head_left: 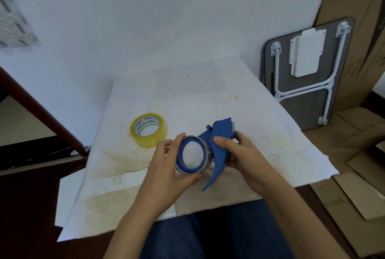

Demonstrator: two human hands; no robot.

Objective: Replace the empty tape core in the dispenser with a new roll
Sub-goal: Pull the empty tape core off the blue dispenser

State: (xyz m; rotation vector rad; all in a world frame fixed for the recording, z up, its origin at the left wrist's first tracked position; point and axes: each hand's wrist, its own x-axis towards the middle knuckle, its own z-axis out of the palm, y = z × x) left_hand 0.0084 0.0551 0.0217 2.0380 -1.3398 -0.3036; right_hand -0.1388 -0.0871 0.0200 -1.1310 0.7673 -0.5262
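A blue plastic tape dispenser [220,146] is held a little above the white table [208,92]. Its round hub carries a thin grey empty core [205,154]. My left hand [168,165] wraps thumb and fingers around the core's rim. My right hand [239,154] grips the dispenser's blue body and handle from the right. The new roll [148,129] of yellowish clear tape lies flat on the table, up and to the left of my left hand, apart from both hands.
The table's white cover is stained and hangs over the near edge above my lap. A folded grey table [308,75] with white legs leans on the wall at the right. Flattened cardboard [354,154] covers the floor there. A dark wooden rail [41,113] runs at the left.
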